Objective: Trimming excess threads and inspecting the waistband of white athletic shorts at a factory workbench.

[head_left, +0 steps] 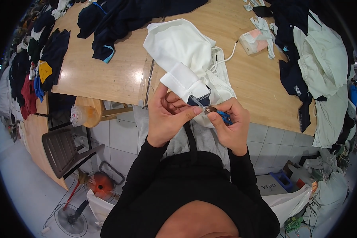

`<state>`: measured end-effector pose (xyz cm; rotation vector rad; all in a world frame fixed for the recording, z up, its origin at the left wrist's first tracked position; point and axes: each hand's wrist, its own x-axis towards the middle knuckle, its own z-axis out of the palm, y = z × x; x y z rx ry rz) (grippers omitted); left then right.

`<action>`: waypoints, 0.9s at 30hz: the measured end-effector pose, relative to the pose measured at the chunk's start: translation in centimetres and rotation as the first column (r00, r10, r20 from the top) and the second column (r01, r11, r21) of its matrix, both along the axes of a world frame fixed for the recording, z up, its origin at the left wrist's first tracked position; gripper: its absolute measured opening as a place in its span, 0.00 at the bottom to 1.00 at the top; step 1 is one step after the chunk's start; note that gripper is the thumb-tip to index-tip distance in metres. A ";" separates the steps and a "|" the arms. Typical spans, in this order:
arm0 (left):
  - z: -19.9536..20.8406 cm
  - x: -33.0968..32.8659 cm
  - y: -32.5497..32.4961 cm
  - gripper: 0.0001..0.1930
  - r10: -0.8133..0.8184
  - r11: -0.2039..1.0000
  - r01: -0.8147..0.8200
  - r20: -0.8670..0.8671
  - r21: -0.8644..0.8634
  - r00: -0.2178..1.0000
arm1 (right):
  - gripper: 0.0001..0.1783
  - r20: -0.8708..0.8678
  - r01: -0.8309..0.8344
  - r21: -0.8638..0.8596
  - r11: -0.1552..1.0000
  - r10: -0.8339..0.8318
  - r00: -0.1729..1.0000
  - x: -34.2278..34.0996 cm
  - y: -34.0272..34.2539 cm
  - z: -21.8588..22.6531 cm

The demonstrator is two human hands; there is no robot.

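Observation:
A white garment with a drawstring lies bunched at the table's near edge, its lower part hanging toward my lap. My left hand is closed on a folded part of it, thumb and fingers pinching beside a navy patch with white overlock stitching. Blue-handled thread snips sit in my right hand, closed around them. Their metal blades meet the corner of the navy patch, close to my left thumb tip. Whether the blades are parted is too small to tell.
The wooden table bears navy garments at the back and a white pile at right. A pink-and-white box lies beyond my right hand. At lower left stand a wooden stool, a brown chair and a fan.

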<state>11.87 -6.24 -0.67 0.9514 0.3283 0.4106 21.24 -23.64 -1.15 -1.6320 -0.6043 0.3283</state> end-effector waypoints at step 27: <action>0.5 -0.1 -0.7 0.43 0.010 1.000 -0.009 -0.028 0.026 1.000 | 0.14 -0.063 0.002 0.070 0.998 0.003 0.998 -0.3 -1.0 0.3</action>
